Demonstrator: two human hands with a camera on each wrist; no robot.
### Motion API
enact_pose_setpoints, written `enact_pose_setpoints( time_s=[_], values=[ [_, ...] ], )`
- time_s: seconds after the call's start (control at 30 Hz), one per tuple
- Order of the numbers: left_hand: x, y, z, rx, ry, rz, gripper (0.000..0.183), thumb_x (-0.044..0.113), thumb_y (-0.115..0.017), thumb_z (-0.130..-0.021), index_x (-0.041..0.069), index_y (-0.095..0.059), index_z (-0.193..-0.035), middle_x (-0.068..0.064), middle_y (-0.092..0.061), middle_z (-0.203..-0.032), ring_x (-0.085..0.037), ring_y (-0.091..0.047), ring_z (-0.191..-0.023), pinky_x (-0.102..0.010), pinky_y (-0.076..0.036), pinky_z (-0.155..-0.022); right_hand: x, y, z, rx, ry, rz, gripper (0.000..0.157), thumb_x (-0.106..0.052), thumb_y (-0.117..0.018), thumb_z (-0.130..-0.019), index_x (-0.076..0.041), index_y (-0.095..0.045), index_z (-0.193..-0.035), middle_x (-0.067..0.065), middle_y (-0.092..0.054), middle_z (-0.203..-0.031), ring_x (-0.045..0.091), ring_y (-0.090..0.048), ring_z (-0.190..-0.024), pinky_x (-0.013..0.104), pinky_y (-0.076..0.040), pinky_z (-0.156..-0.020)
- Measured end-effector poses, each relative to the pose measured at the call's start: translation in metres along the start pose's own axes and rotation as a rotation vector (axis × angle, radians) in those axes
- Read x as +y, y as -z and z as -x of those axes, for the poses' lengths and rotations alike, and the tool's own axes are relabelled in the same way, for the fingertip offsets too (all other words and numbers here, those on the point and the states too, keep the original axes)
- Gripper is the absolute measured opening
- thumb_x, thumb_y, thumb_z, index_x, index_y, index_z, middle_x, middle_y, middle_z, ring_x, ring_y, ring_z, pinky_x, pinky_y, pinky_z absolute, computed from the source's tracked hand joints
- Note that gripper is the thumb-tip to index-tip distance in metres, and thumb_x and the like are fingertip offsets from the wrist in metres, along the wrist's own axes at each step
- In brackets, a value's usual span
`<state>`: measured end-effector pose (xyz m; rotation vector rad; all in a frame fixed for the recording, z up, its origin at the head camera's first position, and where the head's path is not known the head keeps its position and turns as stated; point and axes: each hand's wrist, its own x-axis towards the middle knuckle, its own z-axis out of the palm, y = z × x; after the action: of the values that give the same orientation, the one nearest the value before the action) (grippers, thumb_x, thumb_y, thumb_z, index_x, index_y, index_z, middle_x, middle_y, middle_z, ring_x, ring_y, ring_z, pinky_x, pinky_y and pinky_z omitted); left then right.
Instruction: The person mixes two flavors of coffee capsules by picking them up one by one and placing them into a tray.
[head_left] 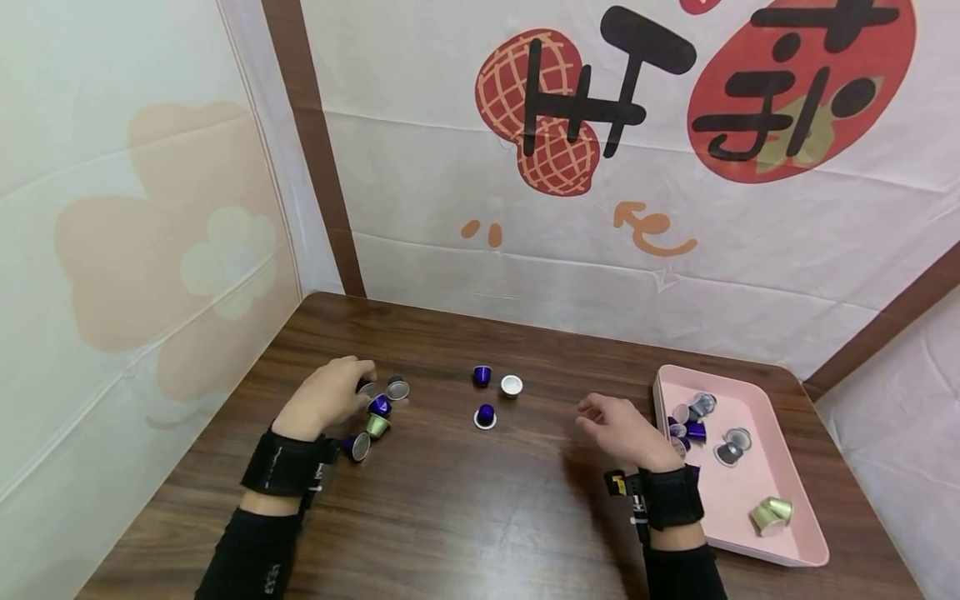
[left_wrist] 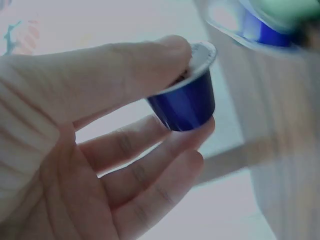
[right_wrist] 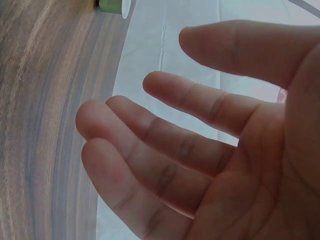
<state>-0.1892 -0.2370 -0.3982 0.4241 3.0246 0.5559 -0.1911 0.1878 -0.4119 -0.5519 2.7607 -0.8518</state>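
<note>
My left hand [head_left: 322,402] is at the left of the table, pinching a blue coffee capsule [left_wrist: 187,105] between thumb and fingers. The thumb lies across the capsule's foil lid. Close around that hand are a dark capsule [head_left: 397,388], a blue capsule [head_left: 380,406], a green capsule [head_left: 377,426] and a dark blue capsule [head_left: 357,447]. Over the table, left of the pink tray [head_left: 801,500], my right hand [head_left: 618,429] holds nothing. In the right wrist view its fingers [right_wrist: 165,175] are loosely bent, with the thumb apart from them.
Mid-table are a blue capsule [head_left: 482,376], a white-lidded capsule [head_left: 512,386] and another blue capsule [head_left: 486,415] standing on its rim. Inside the tray lie several blue and grey capsules, plus green capsules [head_left: 771,515] near its front. A printed cloth [head_left: 420,250] hangs behind the table.
</note>
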Motion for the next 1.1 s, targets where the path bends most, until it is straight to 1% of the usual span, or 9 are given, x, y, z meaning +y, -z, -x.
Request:
enact_pose_setpoints(
  time_s=[0.1,0.17,0.3,0.43,0.57,0.73,0.8,1.0,1.1],
  values=[
    [0.021,0.002,-0.001,0.042,-0.060,0.000,0.015,0.006,-0.072,-0.082,0.008,-0.065,-0.096,-0.006,-0.058,-0.089,-0.020,-0.056,-0.076,-0.039,-0.047,-0.065,-0.003,0.000,-0.001,-0.003,0.011,-0.011,0.022,-0.015,-0.056,-0.096,-0.003,-0.061,-0.115,0.005,-0.063,-0.099,0.020,-0.060,-0.093,0.039,-0.049,-0.078],
    [0.037,-0.001,-0.004,0.051,-0.088,0.005,0.017,0.008,-0.073,-0.083,0.009,-0.065,-0.097,-0.005,-0.059,-0.092,-0.018,-0.057,-0.077,-0.038,-0.048,-0.066,-0.003,-0.002,0.000,-0.011,0.016,-0.023,0.022,-0.014,-0.055,-0.096,-0.003,-0.061,-0.114,0.005,-0.063,-0.098,0.021,-0.060,-0.092,0.038,-0.049,-0.077],
    [0.067,-0.012,-0.009,0.033,-0.134,0.030,0.018,0.008,-0.073,-0.083,0.011,-0.065,-0.099,-0.003,-0.060,-0.097,-0.015,-0.058,-0.080,-0.034,-0.049,-0.069,-0.004,-0.007,0.000,-0.019,0.032,-0.033,0.021,-0.013,-0.055,-0.096,-0.003,-0.061,-0.113,0.006,-0.063,-0.097,0.021,-0.060,-0.091,0.037,-0.049,-0.076],
    [0.087,-0.024,-0.018,-0.005,-0.200,0.045,0.014,0.000,-0.066,-0.085,0.012,-0.064,-0.093,-0.001,-0.060,-0.092,-0.012,-0.054,-0.074,-0.028,-0.047,-0.065,-0.005,-0.011,-0.001,-0.015,0.044,-0.009,0.020,-0.013,-0.057,-0.095,-0.002,-0.062,-0.112,0.004,-0.063,-0.095,0.018,-0.060,-0.088,0.035,-0.050,-0.073],
    [0.096,-0.033,-0.028,-0.043,-0.215,0.042,0.013,0.000,-0.063,-0.087,0.012,-0.063,-0.092,0.000,-0.058,-0.088,-0.011,-0.049,-0.069,-0.027,-0.044,-0.061,-0.009,-0.013,-0.006,-0.006,0.052,0.009,0.020,-0.014,-0.058,-0.095,-0.003,-0.063,-0.111,0.003,-0.063,-0.092,0.015,-0.060,-0.083,0.034,-0.049,-0.071],
    [0.098,-0.041,-0.034,-0.118,-0.166,0.042,0.005,0.011,-0.064,-0.090,0.012,-0.065,-0.095,0.003,-0.056,-0.085,-0.011,-0.050,-0.068,-0.029,-0.044,-0.062,-0.013,-0.016,-0.013,-0.043,0.063,-0.007,0.023,-0.014,-0.058,-0.094,-0.001,-0.062,-0.113,0.002,-0.063,-0.091,0.014,-0.059,-0.081,0.033,-0.049,-0.069],
    [0.099,-0.045,-0.035,-0.126,-0.151,0.044,0.005,0.016,-0.064,-0.091,0.014,-0.065,-0.096,0.004,-0.057,-0.086,-0.010,-0.051,-0.069,-0.029,-0.044,-0.062,-0.013,-0.016,-0.013,-0.044,0.064,-0.007,0.023,-0.014,-0.059,-0.094,-0.001,-0.062,-0.113,0.002,-0.063,-0.091,0.014,-0.059,-0.081,0.033,-0.049,-0.070],
    [0.106,-0.060,-0.041,-0.136,-0.166,0.026,0.020,0.024,-0.064,-0.091,0.013,-0.064,-0.107,-0.002,-0.059,-0.098,-0.011,-0.052,-0.073,-0.031,-0.045,-0.065,-0.010,-0.016,-0.010,-0.028,0.047,0.001,0.025,-0.016,-0.059,-0.094,-0.003,-0.063,-0.115,0.002,-0.064,-0.092,0.013,-0.059,-0.082,0.033,-0.049,-0.071],
    [0.110,-0.068,-0.045,-0.140,-0.203,-0.023,0.031,0.025,-0.066,-0.090,0.009,-0.062,-0.116,-0.006,-0.058,-0.103,-0.016,-0.054,-0.078,-0.034,-0.046,-0.069,-0.009,-0.016,-0.010,-0.033,0.045,-0.002,0.024,-0.015,-0.059,-0.094,-0.003,-0.062,-0.114,0.002,-0.063,-0.091,0.012,-0.059,-0.080,0.033,-0.049,-0.070]
  ],
)
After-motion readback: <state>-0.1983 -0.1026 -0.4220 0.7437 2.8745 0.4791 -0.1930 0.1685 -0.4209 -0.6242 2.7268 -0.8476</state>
